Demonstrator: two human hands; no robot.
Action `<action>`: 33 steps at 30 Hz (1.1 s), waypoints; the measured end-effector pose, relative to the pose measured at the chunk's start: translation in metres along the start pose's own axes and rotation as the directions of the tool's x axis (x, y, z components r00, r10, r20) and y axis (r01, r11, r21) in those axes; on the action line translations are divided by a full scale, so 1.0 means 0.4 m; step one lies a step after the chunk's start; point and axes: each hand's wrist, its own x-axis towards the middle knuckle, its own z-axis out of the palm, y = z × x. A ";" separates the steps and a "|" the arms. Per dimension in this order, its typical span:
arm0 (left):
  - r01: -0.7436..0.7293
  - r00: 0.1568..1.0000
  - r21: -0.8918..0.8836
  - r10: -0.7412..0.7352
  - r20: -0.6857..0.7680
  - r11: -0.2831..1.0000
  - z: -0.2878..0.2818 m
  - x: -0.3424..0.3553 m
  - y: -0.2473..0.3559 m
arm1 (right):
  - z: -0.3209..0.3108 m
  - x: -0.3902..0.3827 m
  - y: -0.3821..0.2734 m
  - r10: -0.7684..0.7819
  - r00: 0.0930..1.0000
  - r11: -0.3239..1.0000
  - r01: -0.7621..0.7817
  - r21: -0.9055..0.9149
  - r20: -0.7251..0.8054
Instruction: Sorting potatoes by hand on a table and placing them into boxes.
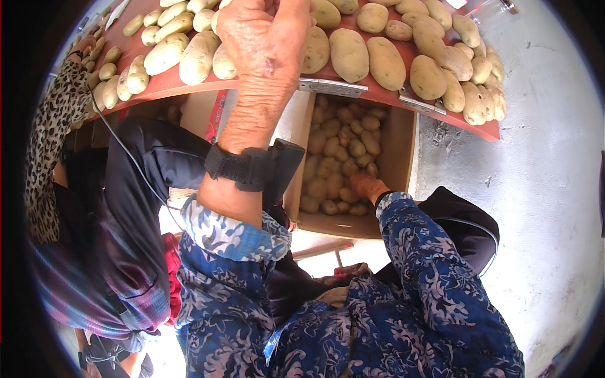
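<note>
**Potato handling: one hand at table level, one down in the carton**

Left hand (pixel 263 39): fingers are curling in at 12 o'clock, tips running out of frame; can't tell if they're pinching anything. Right hand (pixel 367 186): fingers are dipping among the boxed potatoes (pixel 334 151) at 3 o'clock, just off centre; tips hidden, can't tell the grip.

Carton (pixel 401 145) is standing below the near edge of the table (pixel 482 129), toward 2. Table potatoes (pixel 350 55) are spreading from 10 to 2. Co-worker's hand (pixel 82 45) is resting at 10.

Judgement: right hand is probably picking. Any lift is calling for a secure grip and clearance past the carton wall.
</note>
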 end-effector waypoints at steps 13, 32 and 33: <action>0.008 0.993 0.051 -0.002 -0.118 0.999 -0.022 0.005 0.019 | 0.054 -0.003 -0.032 -0.015 0.993 0.999 0.010 -0.044 -0.121; -0.020 0.763 -0.243 -0.142 -0.630 0.970 -0.176 0.028 0.087 | 0.077 -0.018 0.005 -0.114 0.994 0.993 0.114 -0.017 0.005; 0.030 0.734 -0.263 -0.200 -0.649 0.964 -0.175 0.014 0.091 | 0.064 -0.023 0.010 -0.202 0.978 0.979 0.202 0.008 0.059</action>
